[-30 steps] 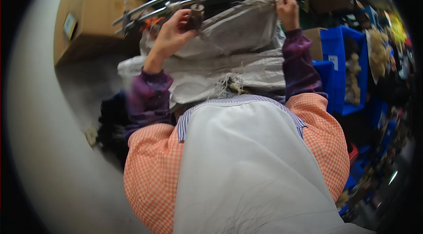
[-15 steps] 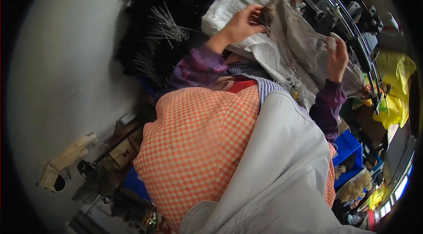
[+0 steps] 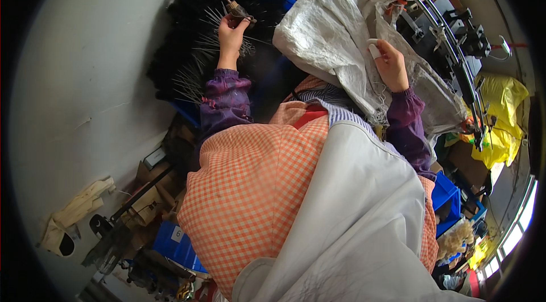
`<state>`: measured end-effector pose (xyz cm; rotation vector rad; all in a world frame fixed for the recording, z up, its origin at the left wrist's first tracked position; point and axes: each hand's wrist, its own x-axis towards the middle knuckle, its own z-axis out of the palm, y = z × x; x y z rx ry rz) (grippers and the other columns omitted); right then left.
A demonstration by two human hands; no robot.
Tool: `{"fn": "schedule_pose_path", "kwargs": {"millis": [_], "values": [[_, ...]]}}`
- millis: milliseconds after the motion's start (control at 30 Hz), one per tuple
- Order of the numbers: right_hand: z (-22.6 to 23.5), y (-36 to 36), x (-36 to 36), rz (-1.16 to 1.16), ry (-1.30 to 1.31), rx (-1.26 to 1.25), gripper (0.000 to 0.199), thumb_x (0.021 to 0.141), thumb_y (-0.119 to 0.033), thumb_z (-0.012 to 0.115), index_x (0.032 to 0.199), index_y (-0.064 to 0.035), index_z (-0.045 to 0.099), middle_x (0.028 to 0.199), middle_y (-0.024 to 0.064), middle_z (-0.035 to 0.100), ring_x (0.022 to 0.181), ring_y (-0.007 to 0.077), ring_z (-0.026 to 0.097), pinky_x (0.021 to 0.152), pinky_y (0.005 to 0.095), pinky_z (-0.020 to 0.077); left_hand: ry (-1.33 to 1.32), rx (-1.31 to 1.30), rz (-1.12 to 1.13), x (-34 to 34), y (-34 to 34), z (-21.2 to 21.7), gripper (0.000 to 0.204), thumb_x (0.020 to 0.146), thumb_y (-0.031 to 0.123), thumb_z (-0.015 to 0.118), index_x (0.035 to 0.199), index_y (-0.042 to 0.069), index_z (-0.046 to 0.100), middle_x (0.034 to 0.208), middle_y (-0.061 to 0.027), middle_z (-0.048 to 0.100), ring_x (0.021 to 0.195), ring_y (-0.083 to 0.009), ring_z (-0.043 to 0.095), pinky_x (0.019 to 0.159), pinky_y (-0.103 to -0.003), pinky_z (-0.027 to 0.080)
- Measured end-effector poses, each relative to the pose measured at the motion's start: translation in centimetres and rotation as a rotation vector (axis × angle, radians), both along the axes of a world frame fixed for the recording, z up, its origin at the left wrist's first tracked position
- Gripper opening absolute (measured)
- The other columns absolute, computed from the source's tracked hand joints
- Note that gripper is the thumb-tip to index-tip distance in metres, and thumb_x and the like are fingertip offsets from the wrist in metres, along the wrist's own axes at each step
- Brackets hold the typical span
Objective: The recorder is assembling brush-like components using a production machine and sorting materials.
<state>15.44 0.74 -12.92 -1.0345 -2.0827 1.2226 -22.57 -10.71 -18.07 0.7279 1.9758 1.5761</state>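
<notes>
My left hand (image 3: 231,39) is raised over the dark bristly bundle at the upper left. Its fingers are closed on a small brown object (image 3: 241,13) with a thin pointed end; its exact kind is unclear. Beneath that hand lie several black brushes (image 3: 182,23) with thin metal wire stems. My right hand (image 3: 392,66) is over a white woven sack (image 3: 324,23) with frayed edges, its fingers loosely bent. White wrapping covers fingertips of that hand. I see nothing held in it, though whether it touches the sack is hard to tell.
A curved metal rail (image 3: 443,23) with black fittings runs along the right. Yellow bags (image 3: 500,108) hang beyond it. Blue bins (image 3: 446,197) stand at the lower right, another blue bin (image 3: 177,245) at the lower left. A pale wall (image 3: 96,74) bounds the left side.
My left hand has moved left from the sack to above the black brushes, carrying the brown object. My right hand has shifted left across the sack. The view has shifted slightly.
</notes>
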Motion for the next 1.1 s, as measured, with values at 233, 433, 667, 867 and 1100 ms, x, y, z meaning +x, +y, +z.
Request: {"fn": "schedule_pose_path", "kwargs": {"millis": [233, 433, 667, 867, 1100], "values": [[-0.3, 0.4, 0.2, -0.017, 0.029, -0.066, 0.023, 0.077, 0.002, 0.051, 0.1, 0.0003, 0.055, 0.08, 0.0056, 0.062, 0.071, 0.0089, 0.057, 0.066, 0.0217, 0.0453, 0.105, 0.316, 0.105, 3.8, -0.2, 4.7, 0.041, 0.079, 0.015, 0.062, 0.11, -0.003, 0.043, 0.095, -0.008, 0.056, 0.082, -0.0136, 0.055, 0.075, -0.025, 0.045], [-0.3, 1.6, -4.1, 0.167, 0.058, -0.058, 0.027, 0.075, 0.005, 0.049, 0.1, 0.0003, 0.055, 0.083, 0.0051, 0.061, 0.07, 0.0094, 0.055, 0.064, 0.0233, 0.0454, 0.33, 0.307, 0.049, 10.3, -2.5, 8.8, 0.046, 0.076, 0.011, 0.063, 0.114, -0.002, 0.041, 0.094, -0.0085, 0.056, 0.082, -0.015, 0.055, 0.075, -0.026, 0.044], [4.6, 2.7, -13.0, 0.406, 0.223, -0.855, 0.051, 0.089, -0.031, 0.048, 0.13, -0.0052, 0.031, 0.118, 0.0126, 0.051, 0.096, 0.0205, 0.056, 0.08, 0.0313, 0.0471, 0.382, 0.468, -0.191, 18.0, -3.4, 7.8, 0.055, 0.069, 0.012, 0.067, 0.116, -0.004, 0.041, 0.1, -0.0143, 0.053, 0.086, -0.0222, 0.054, 0.076, -0.03, 0.044], [3.7, 4.7, -17.4, 0.619, 0.746, -1.479, 0.013, 0.089, -0.017, 0.045, 0.1, -0.0132, 0.04, 0.102, 0.016, 0.055, 0.07, 0.0191, 0.053, 0.066, 0.0353, 0.0474, -0.154, 0.426, -0.373, 22.7, -4.6, 6.5, 0.057, 0.068, 0.007, 0.067, 0.117, -0.005, 0.039, 0.106, -0.0165, 0.052, 0.096, -0.02, 0.052, 0.085, -0.032, 0.042], [8.9, 2.7, 5.1, -0.523, 0.736, -0.328, 0.027, 0.084, -0.014, 0.054, 0.11, -0.009, 0.055, 0.069, -0.0034, 0.05, 0.058, 0.0045, 0.044, 0.048, 0.0207, 0.0385, -0.068, 0.423, -0.541, 24.6, -1.6, 6.2, 0.06, 0.068, 0.007, 0.068, 0.118, -0.004, 0.036, 0.107, -0.0146, 0.05, 0.096, -0.0208, 0.051, 0.088, -0.031, 0.038]]}}
